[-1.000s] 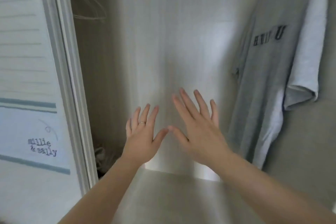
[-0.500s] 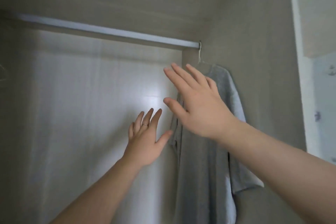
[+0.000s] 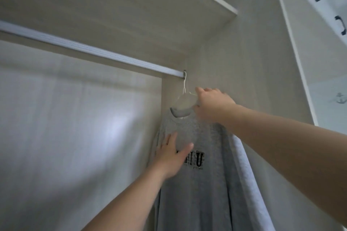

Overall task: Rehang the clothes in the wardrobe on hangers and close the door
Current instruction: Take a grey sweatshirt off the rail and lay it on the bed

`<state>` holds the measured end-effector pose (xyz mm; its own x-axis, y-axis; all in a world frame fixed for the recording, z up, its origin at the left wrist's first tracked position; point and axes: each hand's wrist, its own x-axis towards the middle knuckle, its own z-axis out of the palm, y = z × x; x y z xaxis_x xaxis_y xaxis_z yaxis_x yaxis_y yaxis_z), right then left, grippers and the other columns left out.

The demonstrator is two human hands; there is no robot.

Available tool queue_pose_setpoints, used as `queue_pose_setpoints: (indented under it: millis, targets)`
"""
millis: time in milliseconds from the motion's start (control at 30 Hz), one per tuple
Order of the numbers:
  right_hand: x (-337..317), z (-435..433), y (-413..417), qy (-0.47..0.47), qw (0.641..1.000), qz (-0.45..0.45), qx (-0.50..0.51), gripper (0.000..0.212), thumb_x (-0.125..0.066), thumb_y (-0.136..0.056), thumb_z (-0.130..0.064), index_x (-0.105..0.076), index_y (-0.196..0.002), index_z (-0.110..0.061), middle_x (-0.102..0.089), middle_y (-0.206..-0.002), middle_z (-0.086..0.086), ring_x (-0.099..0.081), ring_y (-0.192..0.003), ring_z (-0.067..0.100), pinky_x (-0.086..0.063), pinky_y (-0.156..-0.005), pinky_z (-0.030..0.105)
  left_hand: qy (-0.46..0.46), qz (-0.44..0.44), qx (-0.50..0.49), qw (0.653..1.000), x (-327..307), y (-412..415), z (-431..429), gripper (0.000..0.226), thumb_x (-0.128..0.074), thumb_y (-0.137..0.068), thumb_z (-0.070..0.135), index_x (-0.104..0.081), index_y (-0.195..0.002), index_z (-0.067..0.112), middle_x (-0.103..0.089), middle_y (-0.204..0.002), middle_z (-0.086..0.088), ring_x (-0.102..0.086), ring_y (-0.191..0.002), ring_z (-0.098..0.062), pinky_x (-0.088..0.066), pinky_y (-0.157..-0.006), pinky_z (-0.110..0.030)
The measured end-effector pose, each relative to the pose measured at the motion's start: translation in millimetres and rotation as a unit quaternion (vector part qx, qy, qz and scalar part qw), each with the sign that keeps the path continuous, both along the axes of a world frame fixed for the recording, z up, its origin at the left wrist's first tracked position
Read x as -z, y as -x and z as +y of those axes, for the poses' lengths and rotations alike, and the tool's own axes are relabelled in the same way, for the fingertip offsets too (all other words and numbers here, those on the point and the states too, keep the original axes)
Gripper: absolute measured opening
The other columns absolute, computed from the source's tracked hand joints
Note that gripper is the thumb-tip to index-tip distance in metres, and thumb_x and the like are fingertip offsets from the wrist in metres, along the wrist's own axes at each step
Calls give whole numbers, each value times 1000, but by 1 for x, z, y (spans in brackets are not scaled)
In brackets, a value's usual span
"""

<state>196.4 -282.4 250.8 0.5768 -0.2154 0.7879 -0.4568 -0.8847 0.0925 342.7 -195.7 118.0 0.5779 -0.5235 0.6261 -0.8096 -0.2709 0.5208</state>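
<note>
1. Step in hand: the grey shirt (image 3: 202,184) is on its hanger (image 3: 184,85), and the hook sits on the rail (image 3: 93,50) at its far right end, close to the side wall (image 3: 253,80). This looks like settling or straightening a hung garment, not fetching a new one.
2. The right hand (image 3: 214,105) is up at the hanger's right shoulder, with thumb above and fingers curled below. It seems to pinch the wire and the cloth over it, though blur hides the exact contact.
3. The left hand (image 3: 170,157) lies flat on the shirt's chest, just left of the dark print. Its fingers are spread and pressing, and it holds nothing.
4. A white garment (image 3: 244,165) hangs right of the grey shirt, touching it. I cannot tell whether it has a hanger of its own.
5. The shelf (image 3: 216,0) runs above the rail. The rail is bare to the left of the hook.
6. Progress: at least one shirt is hung. The door step is likely still to come, since the view looks straight into the open wardrobe.
7. Next move, as I judge it: let go at the shoulder once the collar sits centred, smooth the front downward, then draw both hands clear.
8. Care needed: the hook sits at the very end of the rail, so a sideways tug could slip it off or crowd the shirt against the wall.
</note>
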Motion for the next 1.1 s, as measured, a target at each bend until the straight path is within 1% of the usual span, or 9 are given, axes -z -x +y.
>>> queue_pose_setpoints:
  millis: [100,267,433,633,700,800,933,1033,1100]
  targets:
    - [-5,-2,-13,2,1000,-1,22,36,-48,-93,-26,-44,-126,-12,-56,-129,15,-51,-120,36,-35,-81,39,23,25,51,998,-2,-3,-19,89,-44,-91,73,-6,-160,32,-4,-168,7,-9,-153,-19,-13,-124,-44]
    - [-15,-2,-26,-56,998,-30,19,32,-50,-89,-10,-56,-120,-6,-60,-121,17,-61,-109,39,-41,-74,36,49,36,82,995,-7,-6,-38,89,-43,-89,74,-7,-159,33,-11,-167,8,-14,-152,-19,-15,-123,-43]
    - [-13,-9,-36,-140,988,-66,-28,27,-50,-88,-5,-60,-112,2,-62,-117,23,-62,-106,42,-43,-74,35,50,50,109,992,-4,-10,-46,98,-41,-82,82,-3,-159,35,-9,-167,9,-11,-153,-21,-16,-123,-48]
    - [-11,-16,-38,-192,971,-125,-65,24,-47,-89,-7,-59,-108,1,-62,-117,23,-61,-105,41,-43,-76,35,73,46,111,990,-6,-9,-50,89,-43,-91,72,-3,-159,30,-10,-167,5,-15,-152,-17,-14,-124,-41]
    - [-12,-16,-36,-188,970,-136,-74,23,-45,-89,-6,-60,-106,0,-62,-116,24,-61,-104,42,-43,-75,35,84,40,118,989,-8,-9,-49,87,-44,-93,69,-4,-159,30,-11,-166,6,-15,-152,-15,-13,-123,-36]
    - [-12,-13,-35,-163,973,-140,-83,15,-43,-89,-5,-57,-96,-5,-62,-113,23,-60,-96,40,-43,-74,35,110,16,121,986,-13,-10,-47,82,-45,-94,66,-8,-159,32,-15,-165,8,-17,-150,-12,-14,-115,-26]
    - [-13,-12,-26,-138,970,-164,-111,20,-42,-94,-15,-58,-100,-6,-62,-109,23,-57,-90,40,-41,-73,35,154,-11,126,980,-21,-9,-42,82,-47,-93,67,-13,-159,30,-20,-164,7,-20,-149,-10,-16,-117,-27]
    - [-7,-12,-13,-118,968,-169,-140,15,-42,-97,-21,-50,-90,-11,-58,-95,18,-49,-80,36,-39,-70,34,191,-33,111,975,-23,-1,-36,83,-46,-91,69,-16,-158,32,-22,-164,8,-21,-149,-10,-16,-117,-27]
    - [0,-11,1,-100,968,-168,-160,18,-43,-96,-19,-44,-80,-12,-52,-85,13,-48,-77,35,-37,-67,34,203,-50,77,975,-22,8,-30,90,-38,-83,79,-16,-157,33,-21,-164,7,-21,-149,-14,-18,-121,-35]
